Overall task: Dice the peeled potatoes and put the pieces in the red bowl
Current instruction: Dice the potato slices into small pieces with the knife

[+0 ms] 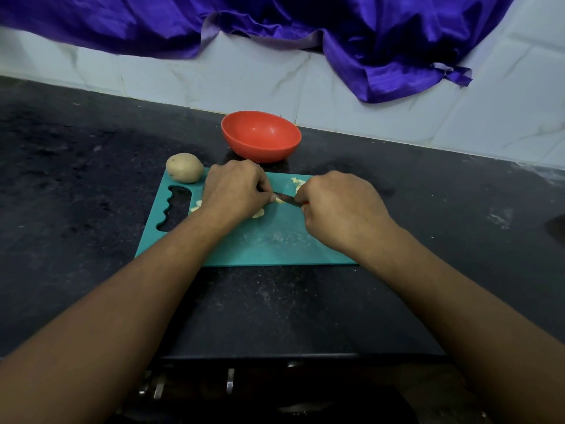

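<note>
Now the left hand (235, 191) rests on the board (275, 249) with its fingers curled. The fingertips pinch a small piece (278, 200) of potato so that it does not slide. The fingers are bent inward, and I judge this is to keep the soft tips away from the edge.

The right hand (339, 209) is closed in a fist around the knife (286, 199). Only a little red of the handle shows beside the fist. The dark blade points to the left and lies across the piece. I cannot tell whether it has already entered the piece or only touches the top.

Some cut bits (298, 181) lie at the far edge of the board, just beside the right hand. A few more lie near the left wrist, out of the way of the blade.

The bowl (260, 148) stands on the counter (91, 179) just behind the board, and its inside looks empty. I think it is put so near so that the bits need only a short carry.

One whole potato (184, 167) sits on the far left corner of the board, near the left hand but apart from the knife, probably waiting for its turn.

By my judgement the dicing is somewhere in the middle, and nothing has gone to the bowl yet. The piece is small, so the fingertips are very close to the blade. The next cut needs care.
</note>
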